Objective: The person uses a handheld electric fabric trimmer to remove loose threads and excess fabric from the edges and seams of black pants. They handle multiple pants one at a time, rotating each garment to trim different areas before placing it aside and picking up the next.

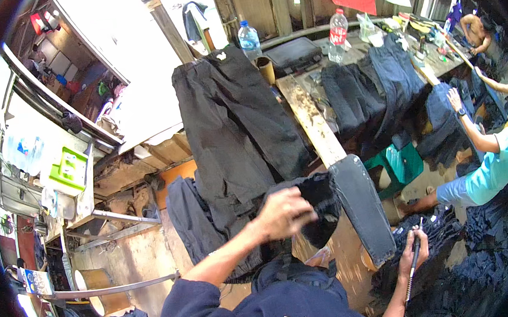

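Note:
My right hand (412,254) is closed round a slim black rotary handpiece (417,247), with a metal tip pointing up and a coiled spring at its lower end. It is to the right of a dark padded board end (364,212). My left hand (286,214) hovers at or just over dark cloth left of that pad, its fingers curled and smeared by motion; I cannot tell whether it grips anything. Black trousers (233,124) lie spread from the far bench towards me. The dark cloth (318,204) beside the pad is partly hidden by my left hand.
A wooden plank (311,117) runs from the bench to the pad. Two bottles, a blue-capped one (249,38) and a red-labelled one (338,35), stand behind. Jeans (395,77) hang off the bench. At the right, a person in light blue (502,158) works beside dark cloth heaps (503,239).

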`<state>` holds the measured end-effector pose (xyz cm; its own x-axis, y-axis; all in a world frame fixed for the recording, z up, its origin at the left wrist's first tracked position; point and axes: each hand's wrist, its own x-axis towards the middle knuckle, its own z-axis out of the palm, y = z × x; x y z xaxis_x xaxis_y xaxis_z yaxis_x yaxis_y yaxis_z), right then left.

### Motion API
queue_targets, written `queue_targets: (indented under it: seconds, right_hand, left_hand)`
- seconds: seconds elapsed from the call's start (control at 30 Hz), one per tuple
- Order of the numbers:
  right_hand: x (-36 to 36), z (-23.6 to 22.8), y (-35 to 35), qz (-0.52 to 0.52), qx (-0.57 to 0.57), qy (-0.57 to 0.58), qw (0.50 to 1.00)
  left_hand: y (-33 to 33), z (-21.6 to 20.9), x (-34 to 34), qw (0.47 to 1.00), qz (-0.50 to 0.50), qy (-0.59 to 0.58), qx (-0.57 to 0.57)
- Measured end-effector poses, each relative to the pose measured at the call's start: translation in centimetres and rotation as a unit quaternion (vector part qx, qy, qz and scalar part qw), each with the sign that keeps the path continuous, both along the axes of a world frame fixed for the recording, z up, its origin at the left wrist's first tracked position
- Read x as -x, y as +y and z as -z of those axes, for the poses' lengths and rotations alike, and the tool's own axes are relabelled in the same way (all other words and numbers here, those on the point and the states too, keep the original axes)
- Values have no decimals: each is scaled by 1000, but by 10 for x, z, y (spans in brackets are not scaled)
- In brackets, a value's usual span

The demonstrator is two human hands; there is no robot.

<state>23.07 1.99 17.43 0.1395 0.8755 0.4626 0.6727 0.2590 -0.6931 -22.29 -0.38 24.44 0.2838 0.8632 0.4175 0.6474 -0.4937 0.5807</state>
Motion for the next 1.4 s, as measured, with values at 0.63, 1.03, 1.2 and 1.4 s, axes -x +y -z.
queue_targets:
  seconds: [0.63,1.03,1.2,1.4]
  right_hand:
    - [87,15,-50,94,91,5,991]
    - [-131,55,-62,464,-39,104,879]
    - [-247,137,12,494,-36,133,858]
    - [-272,190,45,513,-14,200,834]
  left_hand:
    - [256,92,272,855,-462,200,-124]
    - [76,199,-97,947,53,-50,313]
    - [114,169,-129,960,33,44,276]
    - [152,137,-211,959,88,33,266]
